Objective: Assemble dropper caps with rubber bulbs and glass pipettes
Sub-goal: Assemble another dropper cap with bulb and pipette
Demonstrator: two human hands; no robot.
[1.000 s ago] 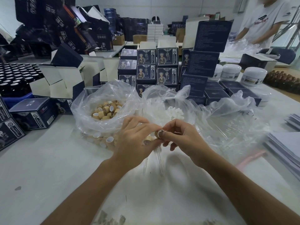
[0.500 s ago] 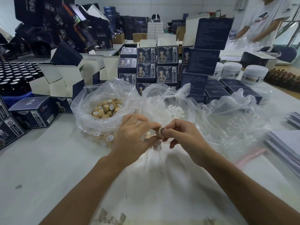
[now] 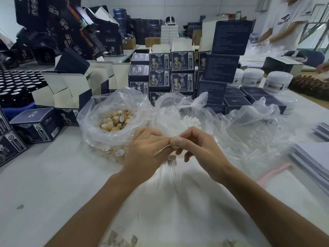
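The right hand (image 3: 197,148) is pinching a tan dropper cap (image 3: 173,143) and the left hand (image 3: 144,152) is meeting it fingertip to fingertip, seemingly seating a bulb, which I judge goes best by pressing squarely while steadying the cap.

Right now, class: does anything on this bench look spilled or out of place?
Yes. Several tan caps lie loose on the table, outside the cap bag, so they look spilled.

Single head-worn wide-angle view, looking forward and down, close over the table (image 3: 44,184), room behind
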